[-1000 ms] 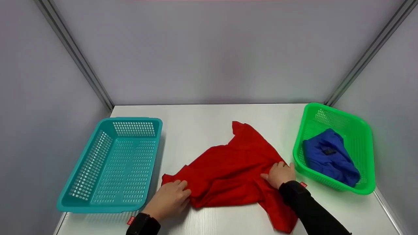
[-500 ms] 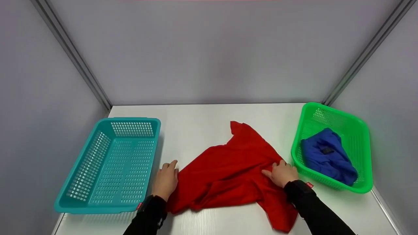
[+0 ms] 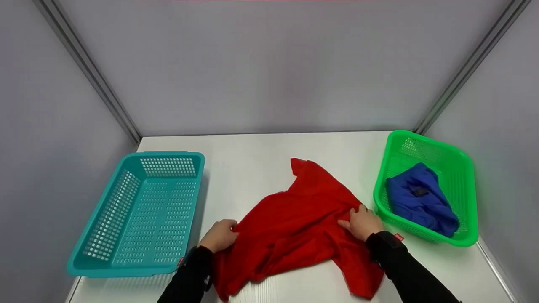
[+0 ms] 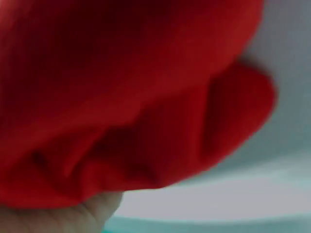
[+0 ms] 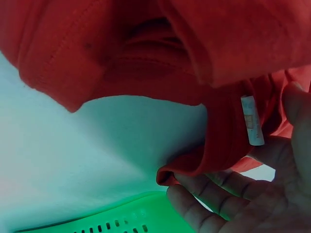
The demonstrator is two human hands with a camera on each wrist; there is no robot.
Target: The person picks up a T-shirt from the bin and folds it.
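A rumpled red garment (image 3: 294, 219) lies across the middle of the white table. My left hand (image 3: 220, 235) grips its left edge with curled fingers; in the left wrist view the red cloth (image 4: 146, 97) hides most of that hand (image 4: 73, 216). Fingers spread, my right hand (image 3: 363, 224) rests on the garment's right part. The right wrist view shows this hand (image 5: 257, 194) touching a red cloth band (image 5: 226, 131) beside a small white label (image 5: 251, 120), thumb and fingers apart.
An empty teal basket (image 3: 198, 202) stands at the left, near my left forearm. At the right, close to my right hand, a green basket (image 3: 467, 202) contains a bunched blue cloth (image 3: 421, 202). Grey panels (image 3: 278, 67) border the table's back and sides.
My left hand let go of the garment's left end, moved up and left, then took hold of the edge. The lower left cloth now hangs nearer the front. My right hand has barely moved.
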